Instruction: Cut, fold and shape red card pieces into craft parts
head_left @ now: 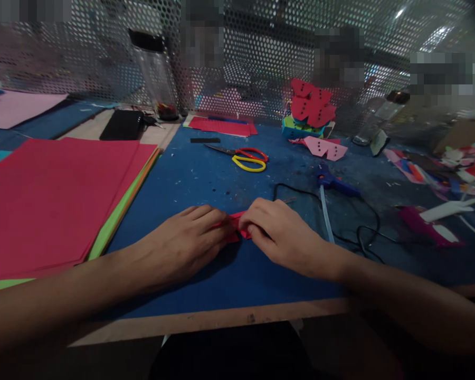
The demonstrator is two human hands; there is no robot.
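Note:
A small folded piece of red paper (243, 228) lies on the blue tabletop (237, 285), mostly covered by my fingers. My left hand (193, 235) is closed over its left end, knuckles up. From the other side, my right hand (281, 229) pinches the right end with thumb and curled fingers. Only a short stretch of the paper shows between the two hands. Scissors (249, 160) with one red and one yellow handle rest beyond them. A blue glue gun (336, 183) lies to the right of my right hand, with a pale glue stick near it.
Stacked red sheets (63, 195) cover the left side. Red strips (221, 125) lie at the back, near a phone (122, 125) and a bottle (156, 74). Folded red pieces with black dots (312, 103) are piled at the perforated metal screen (253, 68). A black cord (370, 211) loops at right.

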